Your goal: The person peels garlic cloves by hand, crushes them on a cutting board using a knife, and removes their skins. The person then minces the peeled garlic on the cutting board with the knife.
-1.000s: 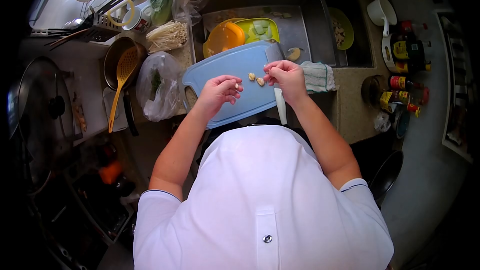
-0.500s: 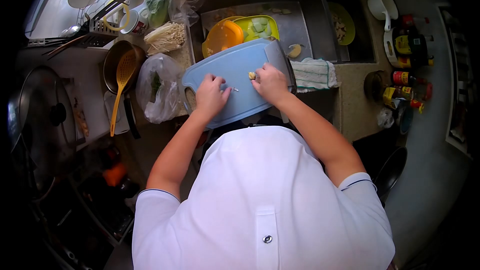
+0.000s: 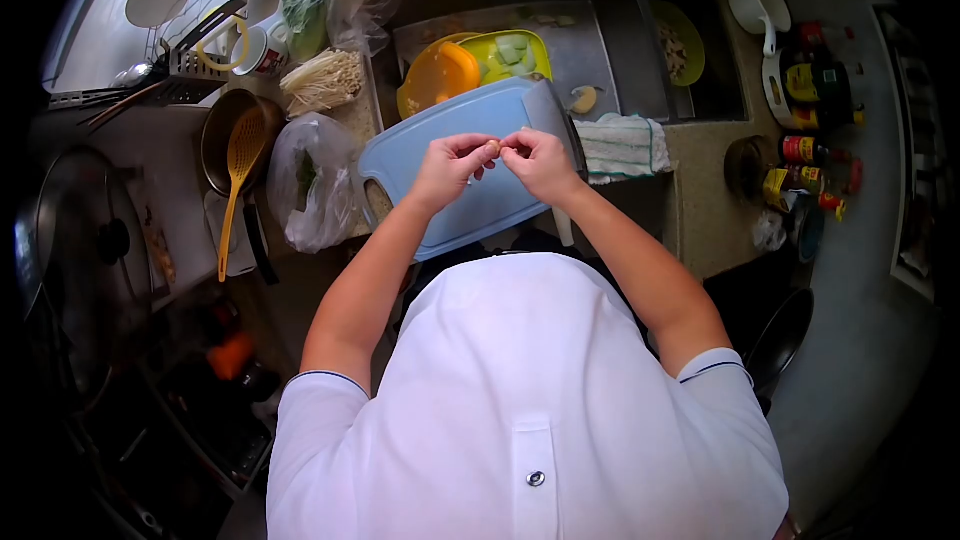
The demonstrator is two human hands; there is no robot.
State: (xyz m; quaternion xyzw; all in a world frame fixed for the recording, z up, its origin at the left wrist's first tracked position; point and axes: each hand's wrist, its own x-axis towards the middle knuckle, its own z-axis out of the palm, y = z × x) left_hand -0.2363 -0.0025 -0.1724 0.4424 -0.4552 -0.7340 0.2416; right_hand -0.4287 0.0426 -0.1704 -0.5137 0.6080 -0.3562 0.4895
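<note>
A light blue cutting board (image 3: 455, 205) lies across the front edge of the sink. Above it my left hand (image 3: 450, 168) and my right hand (image 3: 538, 164) meet at their fingertips. Between them is a small pale tan piece (image 3: 494, 147), pinched from both sides and mostly hidden by the fingers. It is too small to name for certain. Behind the board stand an orange bowl (image 3: 425, 82) and a yellow-green bowl (image 3: 542, 52) with pale green pieces in it.
Left of the board are a plastic bag (image 3: 320, 205), enoki mushrooms (image 3: 325, 82) and a pan (image 3: 212, 145) with an orange slotted spoon (image 3: 240, 165). At right lie a striped towel (image 3: 625, 148), a green bowl (image 3: 692, 50) in the sink and several bottles (image 3: 803, 85).
My left hand has moved up and right to meet my right hand. Its fingers have closed on the small piece that my right hand was holding alone.
</note>
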